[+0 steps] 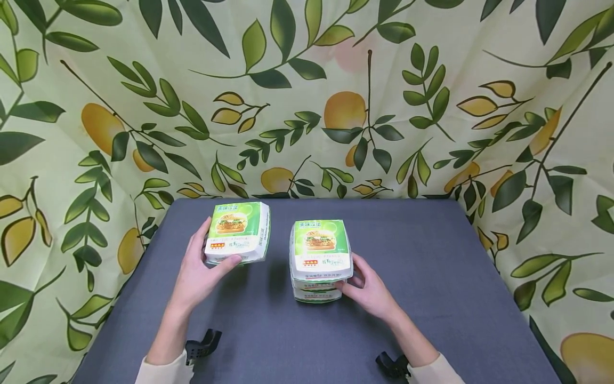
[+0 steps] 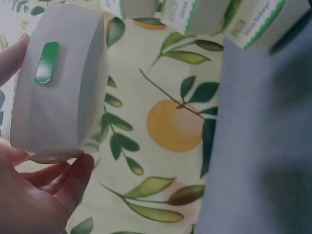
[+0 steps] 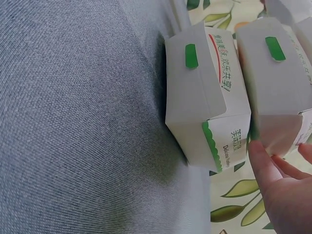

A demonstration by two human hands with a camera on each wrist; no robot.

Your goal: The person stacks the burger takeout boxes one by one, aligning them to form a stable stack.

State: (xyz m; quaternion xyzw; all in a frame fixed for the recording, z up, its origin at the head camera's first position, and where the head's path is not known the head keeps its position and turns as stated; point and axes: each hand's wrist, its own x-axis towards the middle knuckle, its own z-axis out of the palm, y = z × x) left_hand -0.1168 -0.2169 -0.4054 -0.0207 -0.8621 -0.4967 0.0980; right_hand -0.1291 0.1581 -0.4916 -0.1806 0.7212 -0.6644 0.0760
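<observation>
My left hand [image 1: 198,272] grips a paper burger box [image 1: 237,233] with a green-and-white lid and a burger picture, holding it above the table at the left. In the left wrist view, thumb and fingers lie on either side of this box [image 2: 61,83], which has a green tab. To its right stands a stack of matching burger boxes [image 1: 320,250], one upon another. My right hand [image 1: 371,290] touches the stack's right front corner, fingers along its side. In the right wrist view, a fingertip rests by the lower edge of the second box [image 3: 278,83], above the bottom box [image 3: 204,87].
A dark grey-blue cloth covers the table [image 1: 408,250]. Behind and at both sides hangs a pale curtain [image 1: 307,106] printed with leaves and oranges. Black straps [image 1: 203,345] are on both wrists.
</observation>
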